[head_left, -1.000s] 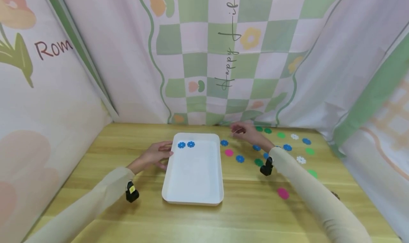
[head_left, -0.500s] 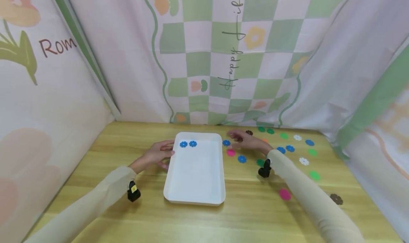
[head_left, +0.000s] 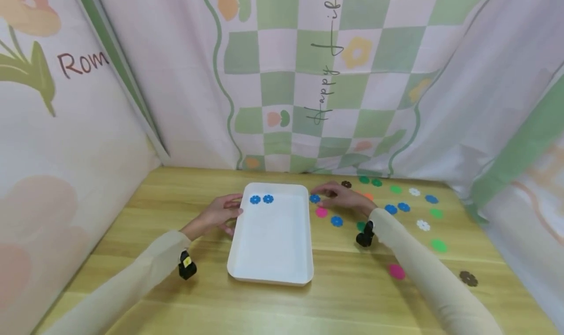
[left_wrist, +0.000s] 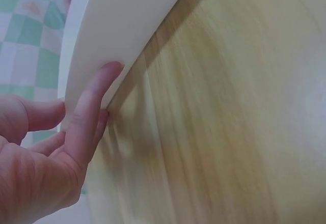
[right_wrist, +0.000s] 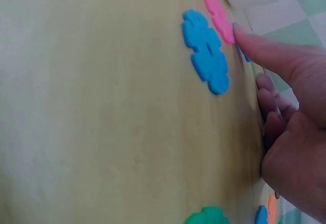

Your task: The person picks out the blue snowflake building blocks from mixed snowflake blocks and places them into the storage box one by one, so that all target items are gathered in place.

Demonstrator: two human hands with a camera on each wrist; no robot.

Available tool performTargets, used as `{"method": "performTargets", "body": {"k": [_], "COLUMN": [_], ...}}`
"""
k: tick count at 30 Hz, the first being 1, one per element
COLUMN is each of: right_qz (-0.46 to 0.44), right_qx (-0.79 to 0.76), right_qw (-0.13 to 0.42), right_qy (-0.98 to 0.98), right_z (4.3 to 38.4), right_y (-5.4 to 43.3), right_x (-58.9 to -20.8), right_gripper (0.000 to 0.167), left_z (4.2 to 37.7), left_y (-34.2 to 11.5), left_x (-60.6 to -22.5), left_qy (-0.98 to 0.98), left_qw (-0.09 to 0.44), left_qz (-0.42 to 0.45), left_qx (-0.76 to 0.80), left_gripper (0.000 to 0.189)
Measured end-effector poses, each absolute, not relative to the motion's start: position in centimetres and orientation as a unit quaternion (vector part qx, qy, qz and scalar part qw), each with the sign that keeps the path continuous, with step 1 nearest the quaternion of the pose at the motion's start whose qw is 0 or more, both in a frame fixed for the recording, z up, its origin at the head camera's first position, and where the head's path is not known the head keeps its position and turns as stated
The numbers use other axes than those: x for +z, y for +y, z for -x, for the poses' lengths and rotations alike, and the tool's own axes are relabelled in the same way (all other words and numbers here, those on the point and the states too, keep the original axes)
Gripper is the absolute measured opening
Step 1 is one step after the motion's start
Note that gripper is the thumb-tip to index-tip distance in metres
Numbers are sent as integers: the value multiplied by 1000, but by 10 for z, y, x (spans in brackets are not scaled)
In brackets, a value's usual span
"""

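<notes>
My left hand (head_left: 217, 213) rests against the left wall of a white rectangular tray (head_left: 270, 275), its fingertips at the rim. In the left wrist view one digit of the left hand (left_wrist: 76, 132) stretches along the tray's outer wall (left_wrist: 122, 23). Two blue flower-shaped discs (head_left: 255, 199) lie side by side inside the tray at its far end. My right hand (head_left: 343, 198) is low over the table right of the tray, thumb and fingertips at either side of a blue flower disc (head_left: 315, 198). The right wrist view shows the thumb tip overlapping that disc (right_wrist: 247, 58).
Beside the right hand lie a pink disc (head_left: 321, 212) and another blue disc (head_left: 337, 221). Several green, white, blue, orange and brown discs spread over the right of the wooden table (head_left: 343, 296). A patterned curtain (head_left: 282, 90) hangs behind the table's far edge.
My right hand has come down and toward me from near the far edge to the blue disc right of the tray. The left hand stays on the tray. The head view has shifted slightly.
</notes>
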State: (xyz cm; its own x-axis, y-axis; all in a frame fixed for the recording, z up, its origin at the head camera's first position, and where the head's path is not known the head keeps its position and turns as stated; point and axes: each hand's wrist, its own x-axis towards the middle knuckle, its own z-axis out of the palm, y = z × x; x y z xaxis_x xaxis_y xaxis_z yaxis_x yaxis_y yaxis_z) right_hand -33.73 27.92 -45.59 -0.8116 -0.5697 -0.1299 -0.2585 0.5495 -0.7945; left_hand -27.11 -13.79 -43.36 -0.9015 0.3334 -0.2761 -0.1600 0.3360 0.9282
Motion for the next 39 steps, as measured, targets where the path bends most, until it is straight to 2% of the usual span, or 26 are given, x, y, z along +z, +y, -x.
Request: {"method": "performTargets", "body": {"k": [14, 25, 39], "right_qz": [257, 278, 308], "right_qx": [-386, -382, -391], "right_qw": [163, 152, 106], "right_qy": [871, 868, 861], "right_z": [340, 345, 355], "right_y": [280, 279, 287], "right_x": [-457, -462, -449], "right_gripper": [31, 30, 18], "left_z": [267, 268, 268], "left_y": [-132, -134, -136], "left_x": [-428, -428, -430], "left_qy": [800, 802, 800], "left_qw": [216, 213, 214], "left_qz": [-58, -49, -62], "left_qx": [557, 556, 558], "left_gripper": [60, 58, 59]}}
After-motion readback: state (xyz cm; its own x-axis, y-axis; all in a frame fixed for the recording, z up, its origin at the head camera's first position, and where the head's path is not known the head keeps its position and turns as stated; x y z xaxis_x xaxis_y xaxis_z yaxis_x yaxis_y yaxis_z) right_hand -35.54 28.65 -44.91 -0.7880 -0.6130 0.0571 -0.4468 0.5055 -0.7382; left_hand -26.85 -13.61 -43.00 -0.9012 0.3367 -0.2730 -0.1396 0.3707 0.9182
